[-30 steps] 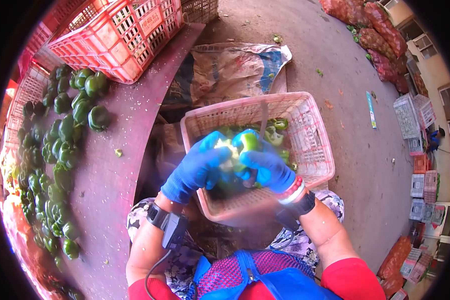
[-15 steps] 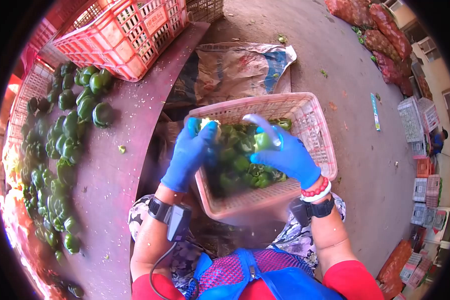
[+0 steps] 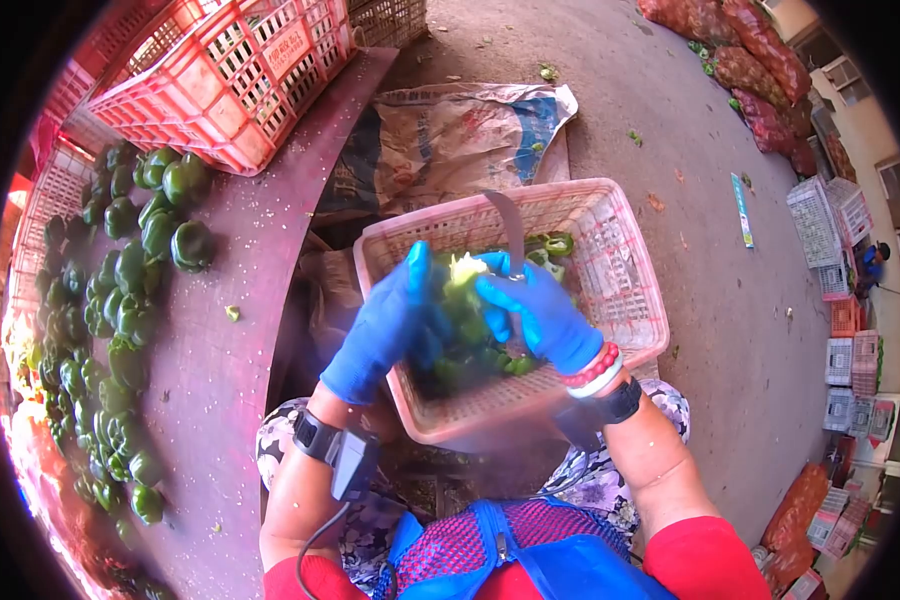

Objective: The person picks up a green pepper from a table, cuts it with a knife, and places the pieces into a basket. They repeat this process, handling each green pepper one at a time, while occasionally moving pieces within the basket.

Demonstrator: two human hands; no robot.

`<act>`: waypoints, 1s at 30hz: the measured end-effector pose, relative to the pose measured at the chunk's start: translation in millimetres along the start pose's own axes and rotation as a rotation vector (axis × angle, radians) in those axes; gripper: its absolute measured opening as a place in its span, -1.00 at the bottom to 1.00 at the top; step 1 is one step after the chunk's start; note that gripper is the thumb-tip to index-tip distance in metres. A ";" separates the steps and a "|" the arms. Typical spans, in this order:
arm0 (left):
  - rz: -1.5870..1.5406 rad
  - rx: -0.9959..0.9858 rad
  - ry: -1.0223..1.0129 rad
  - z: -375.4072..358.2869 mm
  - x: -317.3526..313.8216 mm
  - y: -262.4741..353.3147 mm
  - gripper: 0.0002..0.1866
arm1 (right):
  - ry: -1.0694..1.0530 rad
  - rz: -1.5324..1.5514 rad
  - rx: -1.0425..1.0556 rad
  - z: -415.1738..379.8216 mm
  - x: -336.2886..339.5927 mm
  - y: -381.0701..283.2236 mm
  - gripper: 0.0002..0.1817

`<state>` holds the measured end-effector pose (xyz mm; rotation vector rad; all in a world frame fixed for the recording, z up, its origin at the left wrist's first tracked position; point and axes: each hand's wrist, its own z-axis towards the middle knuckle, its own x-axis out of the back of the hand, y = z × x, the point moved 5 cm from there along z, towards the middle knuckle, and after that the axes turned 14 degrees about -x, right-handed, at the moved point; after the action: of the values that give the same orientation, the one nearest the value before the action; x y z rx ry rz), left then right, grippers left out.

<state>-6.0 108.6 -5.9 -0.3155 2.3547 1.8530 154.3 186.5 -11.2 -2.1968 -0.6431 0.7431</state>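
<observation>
My right hand (image 3: 545, 315), in a blue glove, is closed on a knife (image 3: 510, 228) whose curved blade points up and away from me. At its fingertips is a pale, seedy pepper core (image 3: 466, 268). My left hand (image 3: 390, 315), also gloved in blue, is beside it over the left part of the pink crate (image 3: 625, 255). One left finger stretches upward; the others are blurred, apart, and I see nothing held in them. Below both hands, cut green peppers (image 3: 515, 362) lie in the crate, partly hidden by the gloves.
Many whole green peppers (image 3: 120, 300) lie on the reddish table (image 3: 215, 380) at my left, with a red plastic crate (image 3: 245, 95) at its far end. Flattened sacking (image 3: 450, 140) lies beyond my crate. Filled mesh sacks (image 3: 760, 75) and stacked crates line the right side.
My right hand has moved left and inward, its knife blade now more upright. The pale core, earlier at my left fingertips, is now by my right fingers. My left hand has turned and dropped slightly.
</observation>
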 end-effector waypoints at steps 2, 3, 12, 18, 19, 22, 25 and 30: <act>0.184 -0.217 0.113 -1.6 -4.5 10.3 -0.50 | 0.015 -0.009 -0.106 -3.0 0.6 0.4 -0.66; 0.219 -0.282 0.131 -3.3 -7.1 13.5 -0.58 | 0.014 -0.062 -0.105 -4.3 -3.0 -0.2 -0.64; 0.241 -0.430 0.142 -4.4 -5.5 10.3 -0.83 | -0.072 -0.088 -0.033 -9.7 -21.6 7.6 -0.58; -0.036 -0.348 0.252 2.0 7.1 11.3 -0.70 | -0.199 0.320 0.020 -11.3 -37.1 -1.7 -0.64; -0.041 -0.351 0.310 6.1 11.9 5.2 -0.69 | -0.208 0.391 0.036 -6.2 -32.4 0.9 -0.63; 0.361 -0.533 0.366 9.8 19.2 -2.8 -0.68 | -0.130 0.453 0.161 2.3 -16.7 4.1 -0.58; 0.619 -0.487 0.291 10.9 14.7 -16.2 -0.68 | 0.014 0.275 0.138 4.5 -16.0 7.3 -0.52; 0.437 -0.455 0.242 5.1 6.3 -20.8 -0.71 | 0.151 -0.509 0.483 -7.9 -25.9 -16.2 -0.37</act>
<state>-7.3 108.3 -28.2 -0.0671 2.2513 2.7012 137.6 176.4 13.6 -1.5397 -0.8044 0.4044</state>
